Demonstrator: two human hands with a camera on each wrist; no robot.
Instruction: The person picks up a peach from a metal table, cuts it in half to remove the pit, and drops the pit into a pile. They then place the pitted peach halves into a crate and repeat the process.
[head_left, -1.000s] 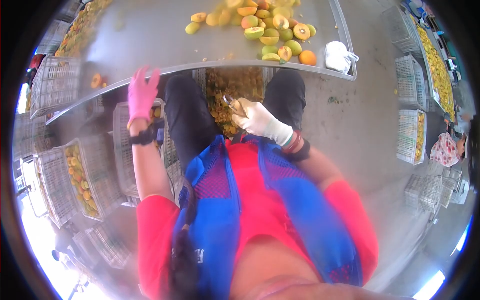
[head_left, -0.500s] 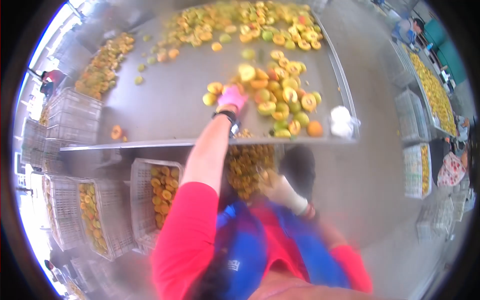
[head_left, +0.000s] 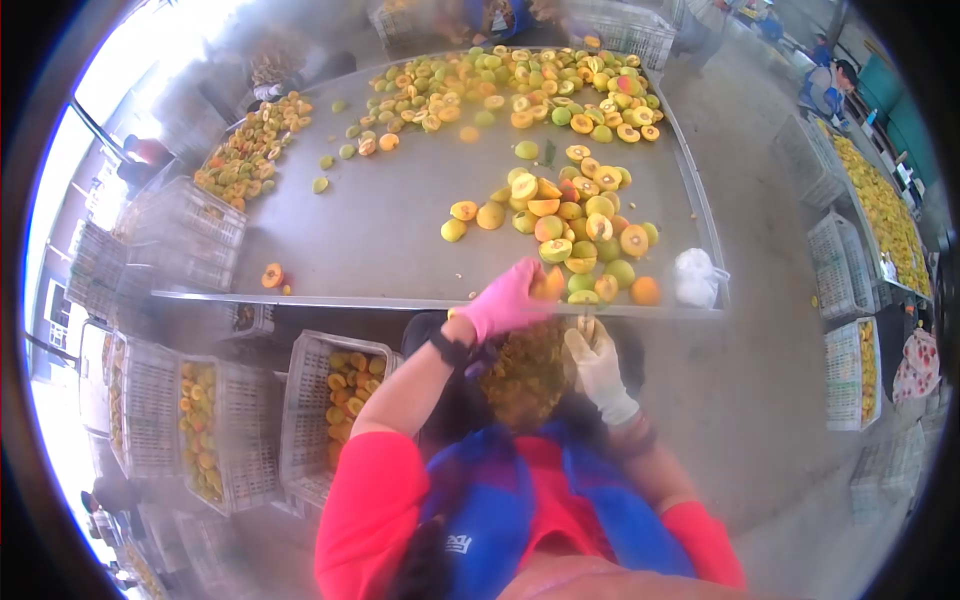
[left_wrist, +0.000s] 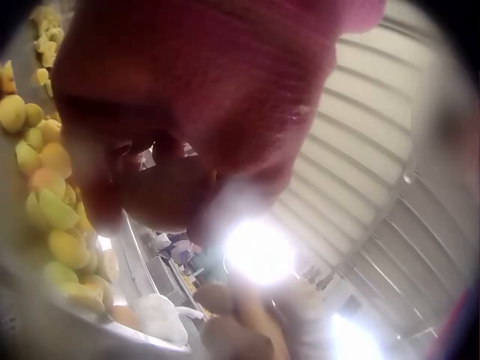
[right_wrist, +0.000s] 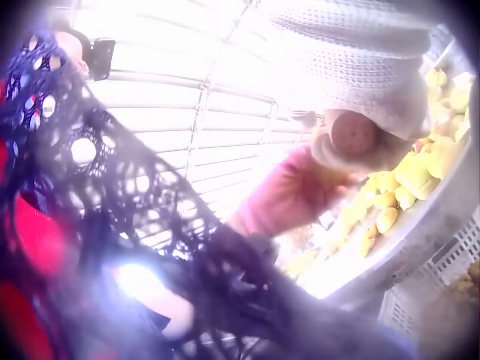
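In the head view my left hand (head_left: 508, 300), in a pink glove, holds an orange-yellow peach half (head_left: 548, 284) just over the table's front edge. My right hand (head_left: 600, 370), in a white glove with tan fingertips, grips a small hand tool (head_left: 585, 325) with a metal tip, close to the right of the left hand. The round handle end (right_wrist: 352, 135) pokes out of that fist in the right wrist view. Beyond the hands lies a pile of peach halves (head_left: 600, 228), some with stones showing. In the left wrist view the pink fingers are dark and curled.
A metal table (head_left: 340, 240) with a raised rim carries more halved fruit at its far side. A white plastic bag (head_left: 697, 278) sits at its right front corner. Crates of fruit (head_left: 300, 400) stand at the left, and cut fruit (head_left: 520, 375) lies below between the knees.
My left hand swung from the left to the fruit pile, took a peach half and drew it back toward the right hand. The right hand rose with the tool toward the table edge.
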